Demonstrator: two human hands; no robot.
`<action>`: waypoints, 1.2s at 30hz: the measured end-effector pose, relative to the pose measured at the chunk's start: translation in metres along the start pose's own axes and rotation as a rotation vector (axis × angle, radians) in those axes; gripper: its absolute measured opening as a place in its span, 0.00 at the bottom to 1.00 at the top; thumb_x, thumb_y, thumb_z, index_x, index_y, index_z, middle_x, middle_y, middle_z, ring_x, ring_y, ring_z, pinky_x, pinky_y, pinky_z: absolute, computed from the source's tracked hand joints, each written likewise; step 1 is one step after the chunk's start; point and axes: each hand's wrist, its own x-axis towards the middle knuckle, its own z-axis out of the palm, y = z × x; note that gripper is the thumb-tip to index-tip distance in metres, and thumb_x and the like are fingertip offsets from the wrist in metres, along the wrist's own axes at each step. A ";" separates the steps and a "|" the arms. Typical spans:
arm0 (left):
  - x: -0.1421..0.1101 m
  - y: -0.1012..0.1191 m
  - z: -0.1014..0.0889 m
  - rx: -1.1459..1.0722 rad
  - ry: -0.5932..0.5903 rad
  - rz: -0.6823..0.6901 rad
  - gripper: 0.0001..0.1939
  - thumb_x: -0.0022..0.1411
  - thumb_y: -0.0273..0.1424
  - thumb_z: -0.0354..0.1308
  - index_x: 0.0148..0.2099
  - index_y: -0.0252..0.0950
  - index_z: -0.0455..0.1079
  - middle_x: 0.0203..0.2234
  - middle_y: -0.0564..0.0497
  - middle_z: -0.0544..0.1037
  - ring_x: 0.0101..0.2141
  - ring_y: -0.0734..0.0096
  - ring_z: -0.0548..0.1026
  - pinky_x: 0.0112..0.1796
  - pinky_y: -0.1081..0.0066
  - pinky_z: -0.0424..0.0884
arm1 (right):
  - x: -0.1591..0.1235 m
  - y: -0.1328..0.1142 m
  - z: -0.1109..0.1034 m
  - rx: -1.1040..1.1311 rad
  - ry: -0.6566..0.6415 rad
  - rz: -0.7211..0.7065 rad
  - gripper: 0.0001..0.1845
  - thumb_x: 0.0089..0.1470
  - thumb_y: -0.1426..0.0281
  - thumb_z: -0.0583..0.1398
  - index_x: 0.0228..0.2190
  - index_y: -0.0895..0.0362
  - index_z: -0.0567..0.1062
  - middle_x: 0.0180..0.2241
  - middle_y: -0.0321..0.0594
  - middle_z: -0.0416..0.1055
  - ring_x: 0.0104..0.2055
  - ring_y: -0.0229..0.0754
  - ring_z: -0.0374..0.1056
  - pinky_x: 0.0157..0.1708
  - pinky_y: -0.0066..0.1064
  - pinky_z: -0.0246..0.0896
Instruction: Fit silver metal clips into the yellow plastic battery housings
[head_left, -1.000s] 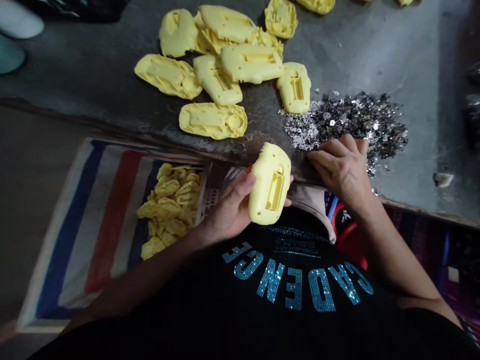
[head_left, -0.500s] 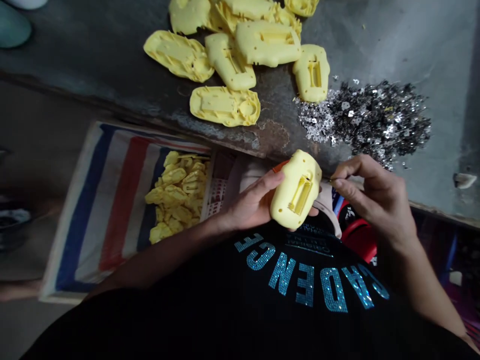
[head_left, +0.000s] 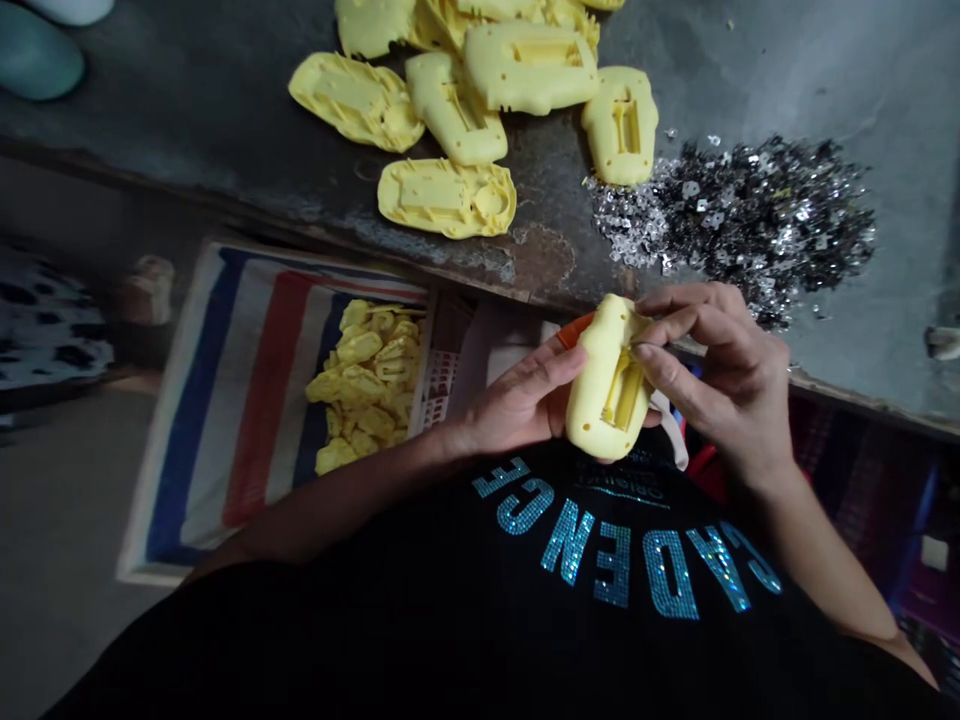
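Observation:
My left hand (head_left: pixel 525 400) grips a yellow plastic casing (head_left: pixel 600 400) from its left side, with the battery slot facing up. My right hand (head_left: pixel 712 370) is at the slot's upper end, thumb and index finger pinched on a small thin piece that their tips mostly cover. Above the hands, a heap of small shiny metal contact plates (head_left: pixel 772 220) lies on the grey worktop (head_left: pixel 247 150). One slotted casing (head_left: pixel 621 125) rests at the heap's left edge. Another casing (head_left: pixel 448 198) lies with its inner side up near the worktop's edge.
More yellow casings (head_left: pixel 532 65) are piled at the back of the worktop. Below its edge, at left, a striped sack-lined box (head_left: pixel 259 400) holds many yellow parts (head_left: pixel 371 375). Something orange (head_left: pixel 575 329) shows behind my left hand. A spotted cloth (head_left: pixel 49 320) is at far left.
My right hand has moved left, bringing the small piece from beside the casing to its slot. The casing has shifted slightly right in my left hand. The view has shifted a little.

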 end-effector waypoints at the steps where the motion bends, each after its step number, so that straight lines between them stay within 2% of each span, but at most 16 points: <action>1: 0.000 -0.001 -0.001 0.001 -0.011 0.004 0.31 0.77 0.48 0.74 0.75 0.48 0.77 0.70 0.41 0.84 0.67 0.40 0.85 0.66 0.39 0.83 | 0.000 -0.001 0.000 -0.002 0.004 -0.001 0.05 0.70 0.66 0.72 0.39 0.46 0.83 0.51 0.39 0.88 0.54 0.55 0.80 0.62 0.58 0.69; 4: 0.001 -0.006 -0.004 0.003 -0.029 0.037 0.29 0.76 0.49 0.75 0.74 0.54 0.79 0.70 0.47 0.84 0.68 0.44 0.84 0.66 0.45 0.84 | -0.001 -0.004 0.000 -0.023 0.019 -0.007 0.06 0.70 0.67 0.72 0.38 0.47 0.82 0.50 0.39 0.88 0.52 0.54 0.80 0.59 0.56 0.68; 6: 0.000 -0.008 -0.005 0.008 0.002 0.059 0.31 0.75 0.47 0.76 0.75 0.55 0.78 0.69 0.50 0.85 0.69 0.48 0.84 0.66 0.50 0.84 | -0.003 -0.005 0.002 -0.076 0.034 -0.027 0.06 0.70 0.67 0.72 0.38 0.47 0.82 0.48 0.39 0.88 0.50 0.54 0.80 0.56 0.55 0.67; 10: -0.001 -0.010 -0.004 0.033 0.129 0.060 0.39 0.71 0.44 0.80 0.79 0.52 0.74 0.69 0.47 0.86 0.67 0.50 0.85 0.64 0.57 0.85 | -0.006 -0.009 0.007 -0.280 0.084 -0.107 0.06 0.72 0.66 0.71 0.38 0.48 0.81 0.47 0.41 0.88 0.47 0.55 0.79 0.53 0.55 0.64; 15: -0.001 -0.010 -0.001 -0.002 0.179 0.075 0.37 0.68 0.43 0.82 0.75 0.48 0.78 0.64 0.46 0.88 0.63 0.54 0.87 0.62 0.62 0.85 | -0.015 -0.015 0.007 -0.512 0.019 -0.145 0.05 0.76 0.69 0.68 0.47 0.45 0.83 0.52 0.42 0.90 0.49 0.56 0.81 0.53 0.56 0.62; 19: -0.001 -0.006 -0.001 -0.020 0.127 0.026 0.43 0.71 0.48 0.79 0.80 0.42 0.71 0.60 0.41 0.89 0.56 0.52 0.89 0.54 0.61 0.87 | -0.024 -0.014 -0.001 -0.548 -0.002 -0.204 0.18 0.74 0.71 0.68 0.60 0.39 0.83 0.57 0.42 0.89 0.49 0.57 0.82 0.53 0.56 0.62; 22: -0.001 -0.002 -0.001 0.010 0.070 -0.033 0.44 0.72 0.53 0.76 0.81 0.43 0.69 0.57 0.40 0.90 0.49 0.51 0.90 0.47 0.58 0.89 | -0.026 -0.012 -0.005 -0.543 0.004 -0.213 0.26 0.74 0.72 0.68 0.65 0.35 0.81 0.58 0.41 0.89 0.48 0.56 0.82 0.53 0.55 0.61; 26: -0.002 0.000 -0.002 0.024 0.050 -0.033 0.43 0.75 0.53 0.73 0.82 0.43 0.69 0.52 0.42 0.91 0.45 0.51 0.90 0.44 0.57 0.89 | -0.024 -0.009 -0.004 -0.541 0.001 -0.266 0.26 0.76 0.71 0.66 0.67 0.34 0.81 0.57 0.40 0.89 0.47 0.55 0.82 0.51 0.54 0.60; 30: -0.001 -0.001 -0.001 0.037 0.048 -0.034 0.47 0.75 0.53 0.73 0.86 0.42 0.64 0.53 0.40 0.91 0.44 0.53 0.90 0.45 0.57 0.89 | -0.024 -0.010 -0.003 -0.499 0.000 -0.313 0.27 0.76 0.74 0.65 0.68 0.37 0.81 0.55 0.40 0.90 0.48 0.55 0.83 0.49 0.52 0.62; 36: 0.001 -0.002 0.002 0.050 0.026 -0.032 0.47 0.71 0.57 0.75 0.81 0.41 0.70 0.57 0.38 0.91 0.51 0.47 0.91 0.46 0.59 0.90 | -0.027 -0.010 -0.008 -0.535 -0.015 -0.285 0.22 0.78 0.70 0.63 0.66 0.38 0.81 0.55 0.41 0.90 0.47 0.55 0.83 0.48 0.55 0.65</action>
